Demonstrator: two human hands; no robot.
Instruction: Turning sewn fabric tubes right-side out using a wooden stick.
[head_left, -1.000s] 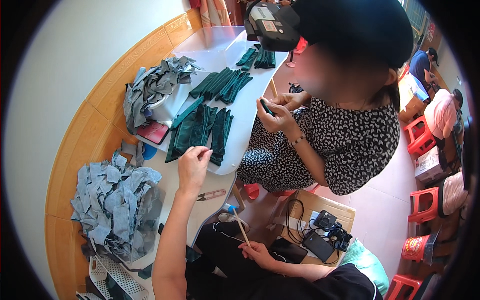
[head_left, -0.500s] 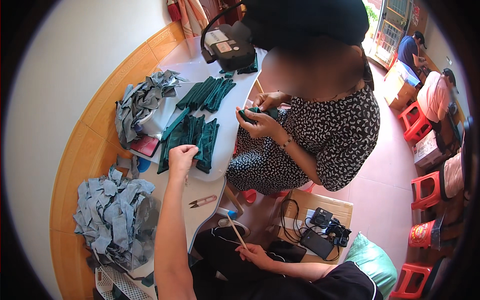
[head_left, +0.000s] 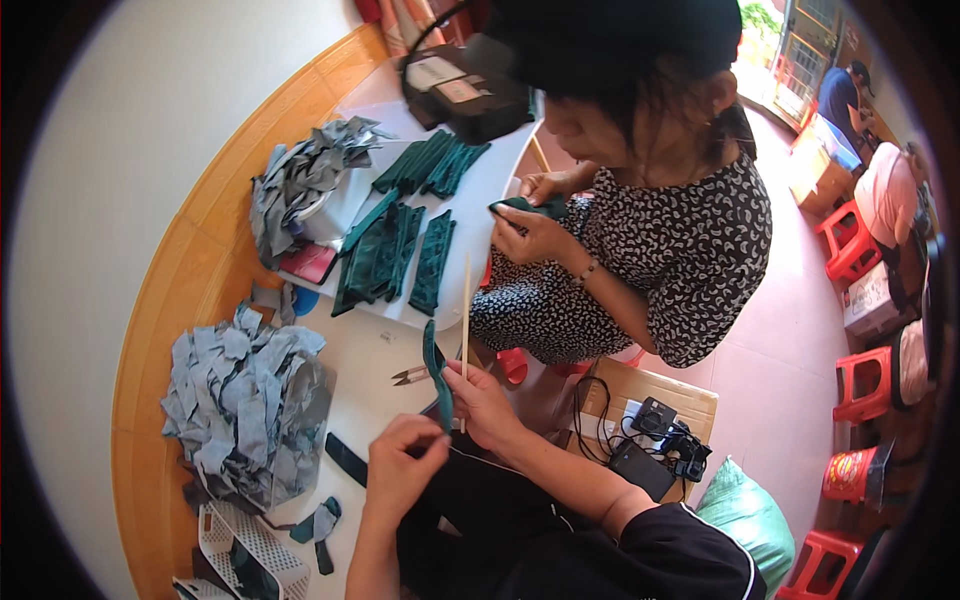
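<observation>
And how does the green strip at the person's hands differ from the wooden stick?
The green strip is dark, while the wooden stick is pale. The strip bends and looks like soft cloth; the stick is straight and looks stiff. The strip is wider than the stick. Both are long and narrow.

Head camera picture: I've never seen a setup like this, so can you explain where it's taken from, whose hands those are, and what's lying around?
There's no machine here, just a person's bare hands. The camera sits on that person's head, looking down; its wide lens bends straight edges. The left hand pinches the lower end of a green strip. The right hand holds a thin stick beside it. On the white tabletop lie small scissors; farther up are green cloth pieces. To the left is a heap of grey scraps. Another person sits opposite.
</observation>
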